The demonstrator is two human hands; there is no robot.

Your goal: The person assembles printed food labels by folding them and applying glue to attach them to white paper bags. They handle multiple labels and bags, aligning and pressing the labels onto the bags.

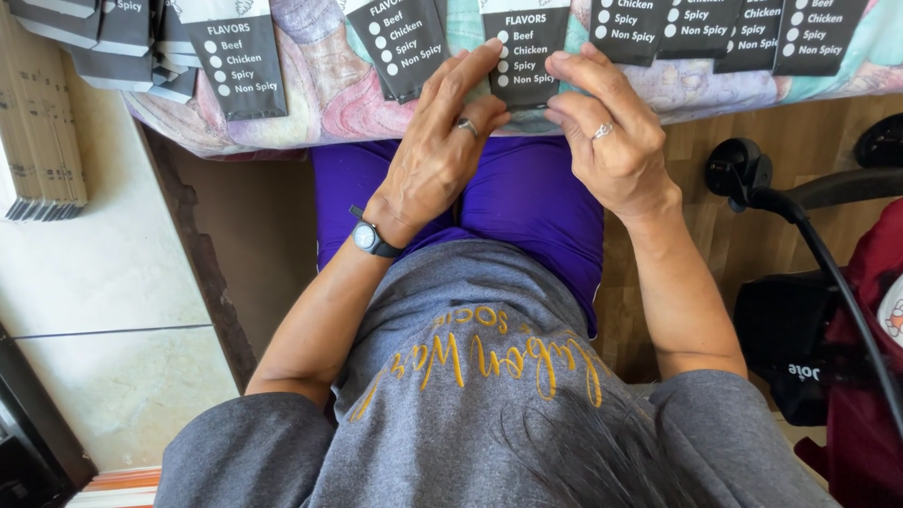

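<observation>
Grey cotton shirt with yellow lettering fills the bottom of the view, and purple trousers show above it. Both bare forearms reach up to the edge of a table covered with a pastel patterned cloth. On that cloth, at the near edge, lies a dark grey paper pouch with white lettering and a column of white dots. Her left hand, with a ring and a black wristwatch, rests its fingertips on the pouch's left edge; the right hand, also ringed, touches its right edge with curled fingers. Neither hand closes around the pouch; fingers press flat on it. More matching pouches lie in a row beside it, others stacked at the left. A black cable runs across the wooden floor on the right.
</observation>
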